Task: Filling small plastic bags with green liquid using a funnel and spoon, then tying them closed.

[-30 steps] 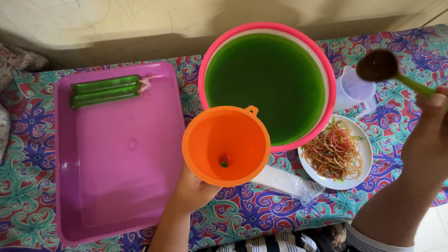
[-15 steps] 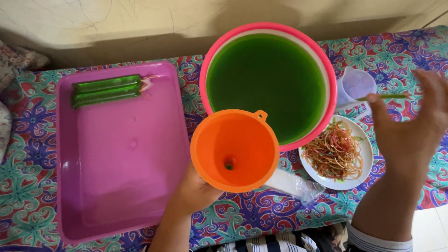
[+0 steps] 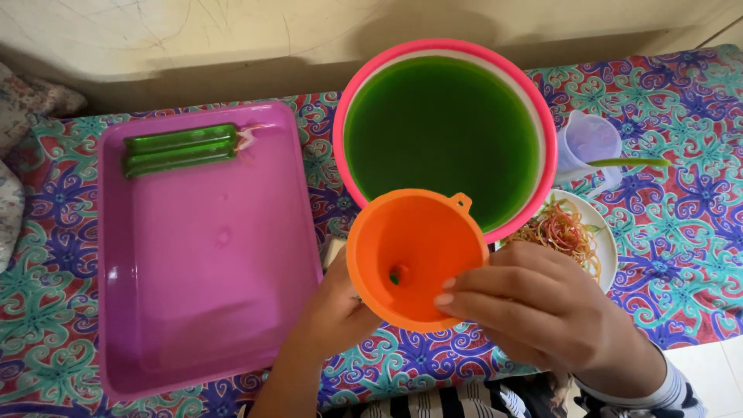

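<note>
Two hands at an orange funnel (image 3: 414, 255) | big purple tray (image 3: 209, 248) holds green ice sticks (image 3: 180, 149) at its far end | pink bowl (image 3: 542, 116) is full of green liquid | funnel sits just in front of bowl | right hand (image 3: 534, 306) pinches funnel's near rim with fingertips | left hand (image 3: 337, 306) grips it from under, fingers hidden

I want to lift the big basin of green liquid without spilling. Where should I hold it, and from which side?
Probably grip the pink basin with two hands on its rolled rim, at opposite left and right sides, coming in from outside and lifting level. It is round, wide and filled almost to the rim, so a one-sided grip would likely tip it. The orange funnel overlaps its near edge.
</note>
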